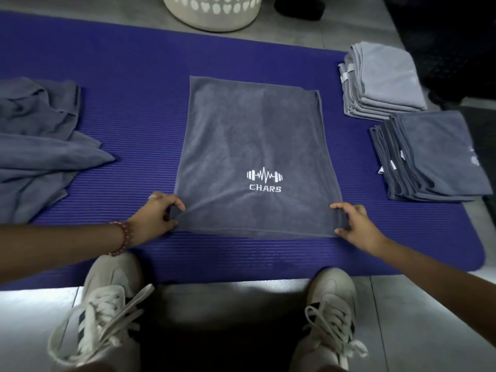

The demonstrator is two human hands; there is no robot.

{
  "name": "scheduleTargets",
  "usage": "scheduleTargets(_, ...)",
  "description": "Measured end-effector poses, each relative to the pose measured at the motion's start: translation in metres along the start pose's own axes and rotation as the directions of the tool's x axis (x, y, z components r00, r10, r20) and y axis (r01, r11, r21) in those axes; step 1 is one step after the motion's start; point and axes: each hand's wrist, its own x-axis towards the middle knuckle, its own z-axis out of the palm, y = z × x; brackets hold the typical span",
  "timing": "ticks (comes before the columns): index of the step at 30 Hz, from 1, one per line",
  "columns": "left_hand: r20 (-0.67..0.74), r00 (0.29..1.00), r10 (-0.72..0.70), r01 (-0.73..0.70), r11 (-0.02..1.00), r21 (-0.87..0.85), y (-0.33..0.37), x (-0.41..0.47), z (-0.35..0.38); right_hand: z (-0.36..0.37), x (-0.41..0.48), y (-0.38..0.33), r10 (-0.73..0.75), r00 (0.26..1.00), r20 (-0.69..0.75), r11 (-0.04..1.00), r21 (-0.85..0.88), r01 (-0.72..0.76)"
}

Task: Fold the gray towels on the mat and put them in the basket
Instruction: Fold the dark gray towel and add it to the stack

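The towel lies flat on the mat, stretching away from the fingers, with its white logo just beyond them. To fold it well, I judge that both near corners should lift together and travel straight to the far edge, so the sides line up before the crease is pressed flat.

The left hand pinches the near left corner between thumb and curled fingers. The right hand pinches the near right corner the same way. Both forearms reach in low, with the wrists close to the mat.

Two folded stacks lie beyond and to the right of the right fingers. A crumpled pile lies left of the left fingers, and the basket stands far ahead.
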Motion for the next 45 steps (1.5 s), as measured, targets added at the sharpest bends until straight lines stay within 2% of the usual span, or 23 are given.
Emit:
scheduleTargets(3,-0.004,1.0,-0.005,0.005,1.0,0.021,-0.001,-0.004,0.007,-0.003,0.001,-0.003,0.018,0.999,0.026,1.0,0.016,-0.019)
scheduleTargets(6,-0.083,0.997,-0.007,0.012,0.998,0.068,0.003,-0.002,0.007,-0.006,0.002,-0.007,-0.019,0.998,0.06,0.991,0.13,0.011)
scheduleTargets(8,-0.137,0.988,-0.07,0.092,0.983,0.161,0.013,0.005,0.004,-0.005,0.003,-0.015,-0.046,0.999,0.006,0.978,0.202,0.044)
scheduleTargets(9,-0.156,0.986,-0.066,0.096,0.977,0.192,0.022,0.011,0.0,-0.006,0.004,-0.022,-0.051,0.995,-0.081,0.97,0.233,0.069)
scheduleTargets(11,-0.167,0.984,0.059,-0.027,0.982,0.188,0.046,0.026,-0.013,-0.014,0.003,-0.048,-0.083,0.958,-0.274,0.936,0.308,0.169)
scheduleTargets(14,-0.158,0.938,0.309,-0.293,0.949,0.119,0.092,0.054,-0.038,-0.035,0.001,-0.1,-0.174,0.906,-0.385,0.832,0.435,0.344)
scheduleTargets(16,-0.119,0.872,0.475,-0.464,0.879,0.107,0.132,0.073,-0.056,-0.053,0.002,-0.138,-0.23,0.889,-0.397,0.701,0.566,0.434)
scheduleTargets(18,-0.069,0.778,0.625,-0.613,0.779,0.133,0.176,0.085,-0.072,-0.072,0.003,-0.173,-0.302,0.853,-0.425,0.593,0.617,0.517)
scheduleTargets(20,-0.013,0.714,0.7,-0.692,0.709,0.137,0.214,0.094,-0.087,-0.091,0.003,-0.2,-0.373,0.813,-0.446,0.539,0.61,0.582)
scheduleTargets(23,0.005,0.671,0.741,-0.74,0.67,0.054,0.248,0.098,-0.111,-0.123,-0.002,-0.226,-0.414,0.743,-0.526,0.504,0.547,0.669)
scheduleTargets(25,-0.071,0.661,0.747,-0.75,0.662,-0.004,0.263,0.096,-0.128,-0.14,-0.003,-0.236,-0.397,0.696,-0.599,0.469,0.52,0.714)
scheduleTargets(27,-0.172,0.619,0.767,-0.781,0.624,-0.028,0.276,0.094,-0.141,-0.151,-0.001,-0.244,-0.381,0.653,-0.654,0.433,0.498,0.751)
scheduleTargets(30,-0.299,0.531,0.792,-0.84,0.539,-0.065,0.294,0.088,-0.156,-0.154,0.004,-0.26,-0.35,0.659,-0.665,0.381,0.542,0.749)
scheduleTargets(36,-0.52,0.45,0.726,-0.878,0.467,-0.106,0.305,0.084,-0.189,-0.136,0.026,-0.257,-0.31,0.692,-0.652,0.511,0.499,0.7)
scheduleTargets(38,-0.58,0.421,0.697,-0.884,0.46,-0.089,0.304,0.086,-0.204,-0.145,0.032,-0.257,-0.308,0.669,-0.676,0.537,0.457,0.709)
scheduleTargets(40,-0.614,0.42,0.669,-0.88,0.466,-0.094,0.303,0.088,-0.217,-0.161,0.03,-0.263,-0.354,0.612,-0.708,0.567,0.358,0.742)
scheduleTargets(43,-0.588,0.472,0.657,-0.865,0.474,-0.165,0.304,0.084,-0.23,-0.185,0.019,-0.278,-0.427,0.549,-0.719,0.509,0.31,0.803)
scheduleTargets(45,-0.554,0.467,0.689,-0.873,0.458,-0.167,0.304,0.081,-0.236,-0.194,0.013,-0.283,-0.466,0.512,-0.721,0.479,0.281,0.832)
